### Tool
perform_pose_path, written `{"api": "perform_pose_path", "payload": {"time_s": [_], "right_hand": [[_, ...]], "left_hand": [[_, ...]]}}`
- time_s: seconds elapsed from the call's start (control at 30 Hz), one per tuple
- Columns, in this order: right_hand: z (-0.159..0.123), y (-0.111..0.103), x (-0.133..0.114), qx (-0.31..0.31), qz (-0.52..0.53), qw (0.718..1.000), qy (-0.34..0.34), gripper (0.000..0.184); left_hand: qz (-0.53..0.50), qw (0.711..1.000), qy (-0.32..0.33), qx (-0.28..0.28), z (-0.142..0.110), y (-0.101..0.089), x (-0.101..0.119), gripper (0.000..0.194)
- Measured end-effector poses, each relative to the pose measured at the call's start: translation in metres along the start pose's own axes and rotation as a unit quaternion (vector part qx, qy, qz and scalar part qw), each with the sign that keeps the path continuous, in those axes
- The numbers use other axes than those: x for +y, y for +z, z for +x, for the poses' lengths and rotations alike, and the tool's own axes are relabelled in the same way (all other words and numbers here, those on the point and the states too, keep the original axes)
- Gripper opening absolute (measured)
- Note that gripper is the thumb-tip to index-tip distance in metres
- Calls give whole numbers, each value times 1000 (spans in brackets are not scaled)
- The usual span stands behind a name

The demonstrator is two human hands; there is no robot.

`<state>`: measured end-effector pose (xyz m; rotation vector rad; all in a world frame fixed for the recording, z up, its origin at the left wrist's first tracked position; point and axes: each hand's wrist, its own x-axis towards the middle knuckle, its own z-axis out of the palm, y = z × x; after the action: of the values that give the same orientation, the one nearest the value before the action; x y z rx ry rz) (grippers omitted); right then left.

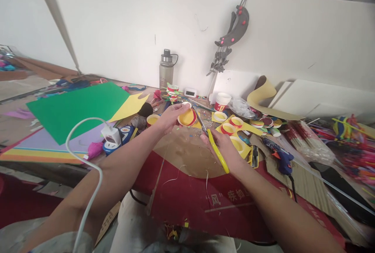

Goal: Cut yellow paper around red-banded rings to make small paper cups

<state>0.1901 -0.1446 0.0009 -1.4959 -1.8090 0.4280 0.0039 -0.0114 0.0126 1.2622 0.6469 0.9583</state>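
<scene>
My left hand [171,118] is closed on a shallow cut paper cup piece [187,118], yellow inside with a red and white rim. Yellow-handled scissors [216,151] are in my right hand [224,147], with fingers wrapped around the handles. The blades point up and left, beside the right edge of the cup piece; I cannot tell whether they touch it. Just right of the scissors, more cup rings [227,129] sit on yellow sheet pieces. Another yellow-lined cup ring [152,120] is left of my left hand.
Green sheet [79,108] lies at left, near a white charger [111,134] whose cable crosses my left arm. Behind stand a bottle [166,69], a small digital clock [190,92] and a paper cup [222,101]. At right are a utility knife [254,156], blue glue gun [278,155] and phone [345,186].
</scene>
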Motion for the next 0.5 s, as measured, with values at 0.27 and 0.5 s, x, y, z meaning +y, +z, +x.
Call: {"api": "perform_pose_path", "payload": {"time_s": [0.27,0.5], "right_hand": [[-1,5,3,39,125,990,47,47],[5,6,0,73,217,973,32,51]], "left_hand": [[-18,999,17,29,0,3,-3,61],[-68,996,-6,-53,-11,27,-15,58]]}}
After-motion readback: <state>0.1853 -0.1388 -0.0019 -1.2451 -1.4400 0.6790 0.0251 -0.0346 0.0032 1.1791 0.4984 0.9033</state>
